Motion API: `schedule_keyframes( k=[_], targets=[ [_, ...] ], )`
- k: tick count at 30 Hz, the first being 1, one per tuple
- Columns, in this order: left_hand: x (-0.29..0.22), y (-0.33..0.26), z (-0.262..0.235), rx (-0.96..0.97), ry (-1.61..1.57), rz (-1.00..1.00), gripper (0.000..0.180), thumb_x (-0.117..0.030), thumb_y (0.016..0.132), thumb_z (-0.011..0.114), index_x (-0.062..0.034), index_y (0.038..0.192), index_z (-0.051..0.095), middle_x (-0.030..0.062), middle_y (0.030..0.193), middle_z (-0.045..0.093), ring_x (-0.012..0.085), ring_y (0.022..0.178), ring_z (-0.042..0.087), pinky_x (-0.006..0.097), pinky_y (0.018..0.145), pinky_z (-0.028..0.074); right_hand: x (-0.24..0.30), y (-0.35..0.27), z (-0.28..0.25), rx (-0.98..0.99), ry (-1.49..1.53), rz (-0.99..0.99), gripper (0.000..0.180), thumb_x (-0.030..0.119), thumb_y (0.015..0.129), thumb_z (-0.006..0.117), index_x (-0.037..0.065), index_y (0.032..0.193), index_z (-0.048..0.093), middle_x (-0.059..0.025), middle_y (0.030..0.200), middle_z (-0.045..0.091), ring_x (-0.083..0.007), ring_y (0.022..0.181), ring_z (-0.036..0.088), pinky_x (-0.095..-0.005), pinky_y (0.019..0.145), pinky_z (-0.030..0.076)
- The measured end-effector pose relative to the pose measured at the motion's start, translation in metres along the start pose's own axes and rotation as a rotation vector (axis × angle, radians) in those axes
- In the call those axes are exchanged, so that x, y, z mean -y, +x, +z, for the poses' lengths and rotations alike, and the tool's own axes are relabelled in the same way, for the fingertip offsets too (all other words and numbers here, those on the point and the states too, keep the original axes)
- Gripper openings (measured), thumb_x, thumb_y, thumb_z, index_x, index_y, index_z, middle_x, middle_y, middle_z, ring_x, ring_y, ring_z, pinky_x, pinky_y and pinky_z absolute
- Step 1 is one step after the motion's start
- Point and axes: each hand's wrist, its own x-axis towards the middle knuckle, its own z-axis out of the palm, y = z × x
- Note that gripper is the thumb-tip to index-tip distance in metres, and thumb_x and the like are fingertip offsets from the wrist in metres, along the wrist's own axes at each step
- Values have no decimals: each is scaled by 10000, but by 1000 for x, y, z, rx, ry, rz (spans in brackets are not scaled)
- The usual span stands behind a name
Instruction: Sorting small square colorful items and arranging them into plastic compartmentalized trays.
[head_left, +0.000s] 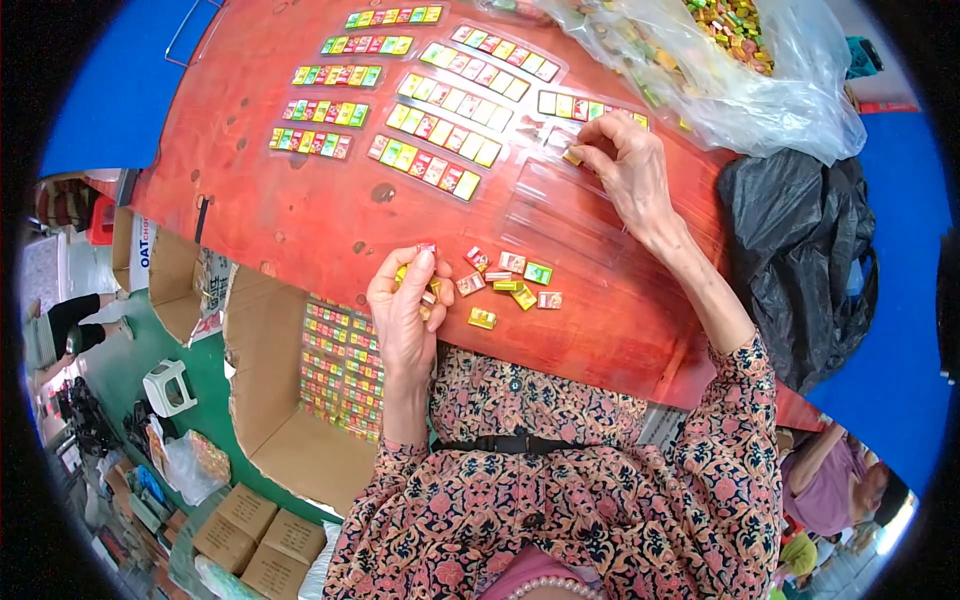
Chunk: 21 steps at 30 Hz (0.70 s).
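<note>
Your left hand (400, 300) is clasping small red and yellow wrapped blocks (427, 248), loose multicoloured blocks (513, 262) are lying just to its right, and your right hand (635, 172) is pinching a small yellowish block (571, 157) at a clear plastic tray (565, 213).

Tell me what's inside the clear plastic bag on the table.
The clear plastic bag holds a heap of small wrapped pieces, yellow, red and green among them. More colours show blurred through the plastic. Deeper layers are covered, so their contents cannot be seen.
</note>
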Motion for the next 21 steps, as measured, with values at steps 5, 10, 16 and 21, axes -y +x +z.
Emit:
schedule_keyframes(
  k=[5,10,16,21],
  targets=[
    [0,1,-1,2,-12,-13,103,-122,884,585,-26,919,581,71,758,597,76,533,534,143,348,295,-1,-2,-3,0,-127,-70,99,48,733,669,-3,807,626,-118,768,573,-251,701,567,-338,613,443],
    [-4,1,1,47,-31,-28,125,-95,877,583,-8,966,585,85,764,606,79,532,537,144,349,298,23,-9,-1,9,-21,-139,78,51,771,635,-12,817,631,-115,782,594,-227,734,581,-326,646,459],
    [-2,-10,22,159,94,-39,154,-64,856,597,12,990,595,71,748,621,53,508,518,141,366,280,85,-38,22,320,339,-256,165,61,774,627,-32,906,589,-129,814,564,-284,758,574,-356,658,471],
    [-2,-15,28,152,133,-67,176,-59,855,594,16,1014,591,73,762,618,58,523,526,139,374,282,84,-38,14,322,377,-211,121,43,772,625,-16,876,605,-114,773,578,-238,740,589,-321,646,471]
  ],
)
